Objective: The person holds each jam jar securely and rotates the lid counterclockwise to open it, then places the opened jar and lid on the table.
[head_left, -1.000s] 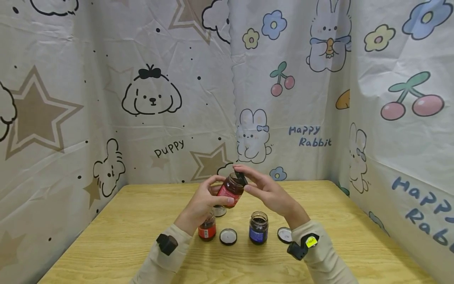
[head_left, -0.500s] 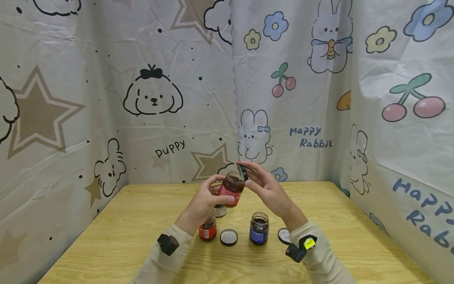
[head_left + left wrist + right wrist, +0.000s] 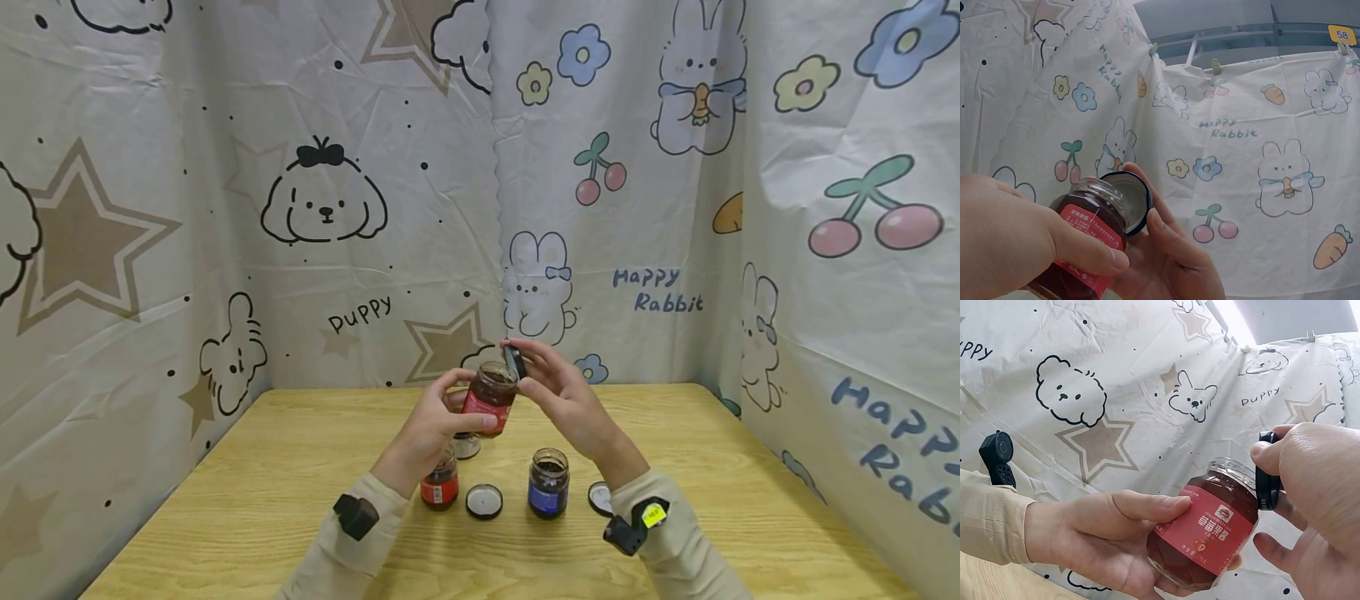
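My left hand (image 3: 428,421) grips a jar of strawberry jam (image 3: 490,400) with a pink-red label, raised above the table and tilted a little to the right. The jar's mouth is uncovered; dark red jam fills much of it in the right wrist view. Between thumb and fingers of my right hand (image 3: 573,408) is a black lid (image 3: 515,363), held on edge beside the jar's rim. Its pale inner side (image 3: 1130,199) faces the jar in the left wrist view. Whether lid and rim touch, I cannot tell.
On the wooden table (image 3: 300,500) stand an uncovered red-labelled jar (image 3: 439,486) and an uncovered blue-labelled jar (image 3: 548,485). Two lids, one left (image 3: 484,502) and one right (image 3: 600,498), lie inner side up. Behind my left hand a clear glass object (image 3: 467,447) is partly hidden. Printed curtains surround the table.
The lid has come away from the jar's mouth, up and slightly right with my right hand, and turned more upright. The jar in my left hand stands a bit straighter.
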A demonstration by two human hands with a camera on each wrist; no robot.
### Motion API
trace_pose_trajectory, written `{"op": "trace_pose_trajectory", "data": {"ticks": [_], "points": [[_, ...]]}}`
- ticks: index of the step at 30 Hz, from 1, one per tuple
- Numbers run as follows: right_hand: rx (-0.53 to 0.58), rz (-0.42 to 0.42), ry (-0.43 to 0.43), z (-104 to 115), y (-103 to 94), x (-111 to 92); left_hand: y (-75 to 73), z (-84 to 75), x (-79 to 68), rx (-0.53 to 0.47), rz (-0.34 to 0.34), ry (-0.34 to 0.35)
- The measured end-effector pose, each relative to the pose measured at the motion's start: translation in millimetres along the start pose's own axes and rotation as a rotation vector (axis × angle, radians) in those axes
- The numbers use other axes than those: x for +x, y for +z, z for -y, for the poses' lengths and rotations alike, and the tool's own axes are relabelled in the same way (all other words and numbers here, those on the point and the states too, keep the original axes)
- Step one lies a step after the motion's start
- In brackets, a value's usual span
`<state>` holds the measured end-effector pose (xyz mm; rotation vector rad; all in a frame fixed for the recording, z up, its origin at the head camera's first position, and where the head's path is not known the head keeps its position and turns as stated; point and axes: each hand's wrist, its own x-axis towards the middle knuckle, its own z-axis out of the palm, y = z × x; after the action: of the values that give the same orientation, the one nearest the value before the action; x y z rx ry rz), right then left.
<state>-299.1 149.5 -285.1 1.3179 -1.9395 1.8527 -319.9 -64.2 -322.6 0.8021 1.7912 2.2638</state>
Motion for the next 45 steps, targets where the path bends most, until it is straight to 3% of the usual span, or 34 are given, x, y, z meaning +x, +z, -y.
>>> {"op": "trace_pose_trajectory", "data": {"ticks": [9, 19, 27, 35, 45], "points": [[-0.004, -0.036, 0.013, 16, 7.0, -1, 1.1, -0.9, -0.5, 0.013, -0.011, 0.000], [0.066, -0.047, -0.010, -6, -1.1, 0, 2.2, -2.1, 0.2, 0.021, -0.020, -0.002], [0.139, -0.034, -0.025, -8, 0.6, -1, 1.7, -0.9, 0.3, 0.031, -0.021, 0.001], [0.095, -0.032, -0.032, -7, 1.5, 0, 1.8, -2.8, -1.2, 0.021, -0.011, 0.007], [0.130, -0.063, -0.036, -9, 1.5, 2, 1.3, -4.1, -2.1, 0.023, -0.012, 0.021]]}}
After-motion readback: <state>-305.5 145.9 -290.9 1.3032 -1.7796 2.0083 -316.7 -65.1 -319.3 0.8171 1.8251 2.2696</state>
